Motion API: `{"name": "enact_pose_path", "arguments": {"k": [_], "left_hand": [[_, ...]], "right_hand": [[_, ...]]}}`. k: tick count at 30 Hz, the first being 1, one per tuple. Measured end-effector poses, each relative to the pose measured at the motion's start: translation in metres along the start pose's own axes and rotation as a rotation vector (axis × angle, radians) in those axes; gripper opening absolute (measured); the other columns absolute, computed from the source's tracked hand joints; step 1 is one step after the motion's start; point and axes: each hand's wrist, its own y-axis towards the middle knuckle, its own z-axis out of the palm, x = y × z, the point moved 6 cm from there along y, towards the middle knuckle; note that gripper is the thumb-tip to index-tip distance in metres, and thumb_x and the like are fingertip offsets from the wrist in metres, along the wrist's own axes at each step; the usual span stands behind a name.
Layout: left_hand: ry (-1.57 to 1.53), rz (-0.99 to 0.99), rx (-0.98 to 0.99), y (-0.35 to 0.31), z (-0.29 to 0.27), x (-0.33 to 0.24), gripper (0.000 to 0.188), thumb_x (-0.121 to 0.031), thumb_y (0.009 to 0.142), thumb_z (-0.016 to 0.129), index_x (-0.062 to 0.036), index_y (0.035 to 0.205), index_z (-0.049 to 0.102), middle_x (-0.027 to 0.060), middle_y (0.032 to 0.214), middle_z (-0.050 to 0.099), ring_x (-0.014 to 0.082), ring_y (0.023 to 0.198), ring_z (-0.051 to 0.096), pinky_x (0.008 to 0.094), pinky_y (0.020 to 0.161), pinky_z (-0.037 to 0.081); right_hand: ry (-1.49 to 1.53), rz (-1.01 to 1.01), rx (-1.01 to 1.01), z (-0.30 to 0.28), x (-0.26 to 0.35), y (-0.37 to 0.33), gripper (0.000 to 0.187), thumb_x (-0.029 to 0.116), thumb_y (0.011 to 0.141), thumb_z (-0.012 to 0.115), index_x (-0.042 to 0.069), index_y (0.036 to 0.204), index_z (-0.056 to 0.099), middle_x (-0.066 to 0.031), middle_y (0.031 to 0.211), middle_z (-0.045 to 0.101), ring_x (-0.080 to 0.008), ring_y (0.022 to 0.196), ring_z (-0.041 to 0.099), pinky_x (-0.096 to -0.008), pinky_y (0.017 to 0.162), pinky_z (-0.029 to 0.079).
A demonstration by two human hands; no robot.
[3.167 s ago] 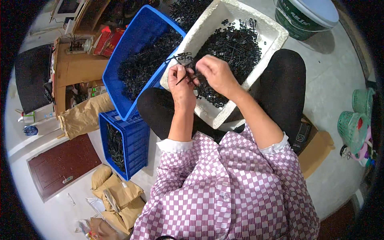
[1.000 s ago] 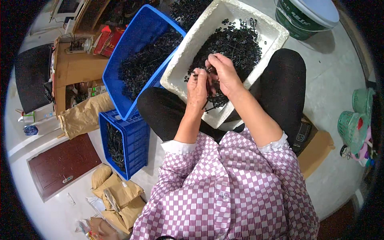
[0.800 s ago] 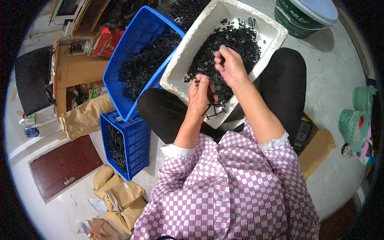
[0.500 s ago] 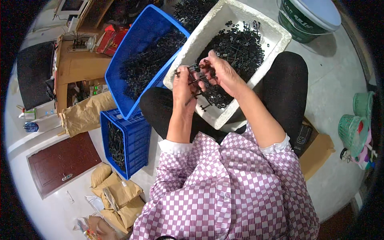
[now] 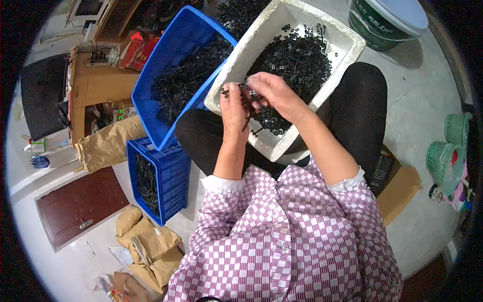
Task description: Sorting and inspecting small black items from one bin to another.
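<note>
My left hand [image 5: 233, 111] is closed around several small black parts, thin pieces with little square heads; some stick out past the fingers. Close beside it, my right hand [image 5: 279, 96] has its fingers pinched together at the same cluster, seemingly on one of these parts, though the fingertips are partly hidden. Both hands are above the near left side of a white foam box [image 5: 347, 55]. A heap of loose black parts [image 5: 302, 58] fills much of its bottom.
Left of the foam box leans a blue crate [image 5: 161, 60] with more black parts, above a second blue crate [image 5: 173, 176]. A green bucket [image 5: 377, 30] stands at the far right. My knees flank the box. Brown paper packages [image 5: 156, 241] lie at lower left.
My right hand has turned over and moved slightly left and down, its fingers closer to my left hand. The left hand stays nearly in place, still around the black parts.
</note>
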Motion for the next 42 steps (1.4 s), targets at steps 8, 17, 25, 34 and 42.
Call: {"name": "enact_pose_path", "arguments": {"k": [8, 17, 25, 34, 42], "left_hand": [[0.318, 0.292, -0.008, 0.001, 0.003, -0.006, 0.026, -0.033, 0.093, 0.041, -0.0075, 0.085, 0.044, 0.0004, 0.063, 0.048, 0.0070, 0.050, 0.045, 0.0218, 0.044, 0.038], [0.604, 0.426, -0.002, -0.011, 0.015, -0.007, 0.025, -0.027, 0.094, 0.040, -0.0047, 0.082, 0.044, -0.0001, 0.063, 0.045, 0.0065, 0.052, 0.046, 0.0206, 0.047, 0.038], [0.323, 0.286, -0.005, -0.007, 0.007, -0.004, 0.026, -0.028, 0.094, 0.038, -0.0063, 0.081, 0.042, 0.0003, 0.063, 0.044, 0.0075, 0.050, 0.045, 0.0211, 0.046, 0.038], [0.299, 0.271, 0.017, -0.004, 0.000, -0.006, 0.027, -0.031, 0.094, 0.039, -0.0082, 0.080, 0.040, 0.0016, 0.067, 0.045, 0.0087, 0.049, 0.046, 0.0212, 0.045, 0.039], [-0.074, -0.065, -0.142, 0.003, -0.012, 0.010, 0.031, -0.036, 0.093, 0.039, -0.0077, 0.081, 0.043, 0.0037, 0.066, 0.049, 0.0138, 0.048, 0.048, 0.0264, 0.041, 0.041]], "right_hand": [[-0.077, -0.103, -0.016, 0.001, -0.005, 0.002, 0.006, 0.007, 0.081, 0.056, 0.002, 0.083, 0.055, 0.0005, 0.070, 0.053, -0.0068, 0.061, 0.051, -0.0200, 0.054, 0.043], [-0.797, -0.403, -0.322, -0.025, -0.010, 0.012, 0.004, 0.004, 0.079, 0.055, 0.002, 0.082, 0.057, 0.0008, 0.071, 0.054, -0.0093, 0.066, 0.053, -0.0224, 0.057, 0.043], [-0.230, -0.027, -0.315, -0.041, -0.019, 0.017, 0.010, 0.009, 0.083, 0.054, 0.001, 0.080, 0.058, -0.0013, 0.071, 0.055, -0.0115, 0.063, 0.052, -0.0248, 0.056, 0.043], [-0.355, -0.123, 0.080, -0.002, -0.005, 0.002, 0.016, 0.019, 0.085, 0.054, 0.003, 0.083, 0.057, 0.0002, 0.072, 0.054, -0.0052, 0.059, 0.047, -0.0185, 0.049, 0.036], [0.295, -0.022, -0.227, -0.039, -0.012, 0.006, 0.014, 0.020, 0.082, 0.058, 0.007, 0.086, 0.056, 0.0025, 0.073, 0.054, -0.0042, 0.066, 0.049, -0.0173, 0.051, 0.035]]}}
